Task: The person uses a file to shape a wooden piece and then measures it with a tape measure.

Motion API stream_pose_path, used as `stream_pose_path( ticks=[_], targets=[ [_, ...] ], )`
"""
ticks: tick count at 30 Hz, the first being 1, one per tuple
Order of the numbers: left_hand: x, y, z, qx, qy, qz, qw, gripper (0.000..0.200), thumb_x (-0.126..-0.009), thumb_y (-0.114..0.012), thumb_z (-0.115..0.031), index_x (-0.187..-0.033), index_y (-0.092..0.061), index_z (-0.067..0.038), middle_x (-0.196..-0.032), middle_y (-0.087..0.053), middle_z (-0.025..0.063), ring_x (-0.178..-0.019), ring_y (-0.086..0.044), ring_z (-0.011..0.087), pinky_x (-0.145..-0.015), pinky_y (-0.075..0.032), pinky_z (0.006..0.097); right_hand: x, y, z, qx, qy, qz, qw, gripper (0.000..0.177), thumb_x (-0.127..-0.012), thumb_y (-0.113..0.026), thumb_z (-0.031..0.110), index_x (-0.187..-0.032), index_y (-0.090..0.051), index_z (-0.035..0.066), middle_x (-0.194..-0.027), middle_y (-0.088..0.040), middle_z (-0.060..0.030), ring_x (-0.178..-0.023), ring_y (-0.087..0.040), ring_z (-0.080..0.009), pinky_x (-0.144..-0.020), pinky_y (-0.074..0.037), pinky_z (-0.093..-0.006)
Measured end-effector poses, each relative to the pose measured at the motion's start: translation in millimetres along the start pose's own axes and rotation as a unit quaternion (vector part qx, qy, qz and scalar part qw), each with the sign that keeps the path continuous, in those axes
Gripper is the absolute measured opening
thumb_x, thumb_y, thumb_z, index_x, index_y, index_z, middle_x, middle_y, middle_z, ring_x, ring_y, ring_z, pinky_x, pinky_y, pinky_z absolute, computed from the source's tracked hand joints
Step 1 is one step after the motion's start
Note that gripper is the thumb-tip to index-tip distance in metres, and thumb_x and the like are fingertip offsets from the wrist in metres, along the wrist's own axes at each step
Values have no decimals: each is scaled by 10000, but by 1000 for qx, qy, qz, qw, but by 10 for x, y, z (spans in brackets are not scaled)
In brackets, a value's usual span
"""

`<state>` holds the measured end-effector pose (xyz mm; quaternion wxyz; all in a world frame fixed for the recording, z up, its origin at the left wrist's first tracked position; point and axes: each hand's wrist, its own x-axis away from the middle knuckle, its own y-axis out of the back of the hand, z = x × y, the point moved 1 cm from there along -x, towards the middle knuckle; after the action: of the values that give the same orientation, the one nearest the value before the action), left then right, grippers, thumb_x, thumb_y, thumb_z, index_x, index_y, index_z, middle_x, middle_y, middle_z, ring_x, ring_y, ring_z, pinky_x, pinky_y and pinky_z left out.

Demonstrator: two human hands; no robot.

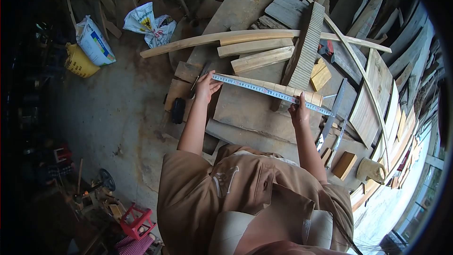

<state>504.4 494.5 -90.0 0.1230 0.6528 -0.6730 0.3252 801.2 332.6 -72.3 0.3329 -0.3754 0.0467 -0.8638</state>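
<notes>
A white and blue measuring tape (255,88) with printed numbers is stretched along a pale strip of wood (278,87). At the strip's left end, my left hand (206,86) is closed on the tape, thumb over its edge. My right hand (300,112) grips the tape farther right, its thumb pointing up. Beyond that hand the tape runs on to the right. The curled fingers hide part of the strip's underside. Just behind the strip, a long ribbed wooden piece (306,49) lies across the workbench (250,112).
Wooden blocks (262,60) and a long curved slat (188,43) lie behind the tape. Hand saws (332,115) rest at right, near a wood block (345,165). Sacks (96,42) stand on the left floor; a red stool (137,220) is lower left.
</notes>
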Motion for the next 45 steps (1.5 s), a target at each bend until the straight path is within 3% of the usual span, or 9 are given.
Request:
stream_pose_path(
  ticks=[14, 24, 28, 30, 36, 45],
  targets=[
    [-3, -7, -100, -30, 14, 5, 999, 254, -861, -474, -226, -1033, -529, -48, -918, -594, 108, -806, -610, 244, -636, -481, 293, -58, 101, -102, -58, -37, -5, 998, 435, -821, -507, 445, -811, -499, 11, -568, -418, -20, -423, -361, -101, -393, -304, -218],
    [-16, -14, -108, -51, 13, -1, 999, 248, -857, -488, -239, -1001, -538, -44, -886, -598, 98, -796, -612, 230, -641, -480, 294, -84, 113, -123, -58, -57, 12, 997, 393, -833, -478, 455, -820, -488, 62, -591, -415, -4, -450, -361, -97, -449, -300, -228],
    [-43, -2, -88, -28, 16, -5, 999, 273, -851, -499, -269, -997, -541, -43, -880, -597, 95, -798, -604, 216, -659, -479, 311, -74, 82, -114, -76, -57, -13, 995, 415, -832, -492, 435, -814, -508, 21, -561, -408, -12, -422, -370, -99, -401, -315, -219],
    [-62, 3, -82, -26, 18, -12, 999, 281, -849, -502, -277, -997, -542, -43, -879, -597, 93, -799, -600, 211, -664, -479, 316, -75, 84, -116, -63, -68, -5, 996, 385, -835, -476, 449, -805, -489, 66, -594, -417, -2, -448, -359, -93, -452, -309, -221],
    [-75, 4, -83, -10, 24, -21, 999, 266, -854, -489, -264, -974, -552, -35, -868, -587, 97, -782, -598, 214, -637, -491, 320, -87, 80, -142, -79, -60, -11, 995, 412, -831, -495, 432, -817, -501, 21, -578, -410, -14, -440, -366, -101, -402, -317, -215],
    [-131, 35, -48, -7, 23, -22, 999, 203, -806, -580, -211, -933, -564, -53, -831, -586, 66, -753, -592, 190, -620, -496, 300, -123, 94, -167, -75, -52, -1, 996, 421, -830, -497, 432, -815, -505, 11, -582, -419, -20, -453, -367, -101, -407, -314, -213]
  ],
)
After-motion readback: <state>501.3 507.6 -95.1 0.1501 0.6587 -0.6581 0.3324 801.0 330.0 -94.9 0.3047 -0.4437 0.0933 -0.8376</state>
